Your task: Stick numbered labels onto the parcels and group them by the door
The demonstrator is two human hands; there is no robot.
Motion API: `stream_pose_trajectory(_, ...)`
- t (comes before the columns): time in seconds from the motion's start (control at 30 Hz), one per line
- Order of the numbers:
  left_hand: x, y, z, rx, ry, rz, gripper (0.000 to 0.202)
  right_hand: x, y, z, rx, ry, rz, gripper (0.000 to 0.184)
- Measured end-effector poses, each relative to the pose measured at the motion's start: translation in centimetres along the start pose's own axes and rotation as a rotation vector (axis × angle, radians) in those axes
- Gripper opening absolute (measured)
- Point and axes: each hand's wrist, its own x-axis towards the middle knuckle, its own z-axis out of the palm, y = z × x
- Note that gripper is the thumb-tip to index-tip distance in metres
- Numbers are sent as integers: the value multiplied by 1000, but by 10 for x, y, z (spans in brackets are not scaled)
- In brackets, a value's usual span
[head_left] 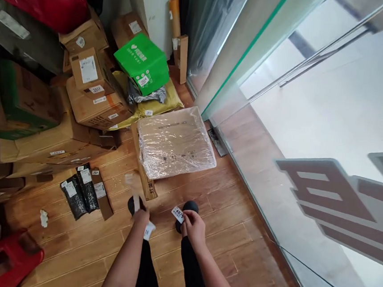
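Between the thumb and fingers of my right hand [195, 226] is a small white number label [177, 214], printed with what looks like 4025. My left hand [141, 218] is closed on a white label strip [148, 231]; one end with a number hangs below the hand and another part sticks up above it. Just beyond both hands, a flat cardboard box [178, 142] wrapped in clear plastic lies on the floor. A long narrow carton [149, 188] shows along its left side.
Stacked cartons [96, 104] and a green box [143, 63] fill the left and back. Black wrapped parcels [82, 189] lie on the wooden floor [91, 251]. A red stool [7, 257] stands lower left. A glass door [245, 143] runs along the right.
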Motion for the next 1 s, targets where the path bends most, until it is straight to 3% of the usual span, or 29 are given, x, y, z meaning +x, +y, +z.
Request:
stream_pose_trajectory(0.07,42,4,3,90,61,-87,71,13,16,17,86,-27,45,33)
stream_pose_trajectory(0.13,78,14,10,142,73,-90,81,23,34,36,166,-37,100,38)
stream_pose_trajectory(0.27,116,13,20,184,11,-30,67,24,56,77,227,-12,197,45)
stream_pose_trajectory(0.4,115,-42,5,284,98,14,56,15,48,118,238,-29,240,44)
stream_pose_trajectory(0.5,118,-98,-22,336,156,-101,58,13,37,151,233,-43,245,40)
stream_pose_trajectory(0.67,151,-164,-68,312,49,-265,72,17,24,210,251,-125,272,33)
stream_pose_trajectory(0.83,171,-191,-81,320,-10,-242,70,13,5,251,315,-188,313,26)
stream_pose_trajectory(1.0,174,-189,-83,300,34,-271,76,12,9,260,290,-204,316,26)
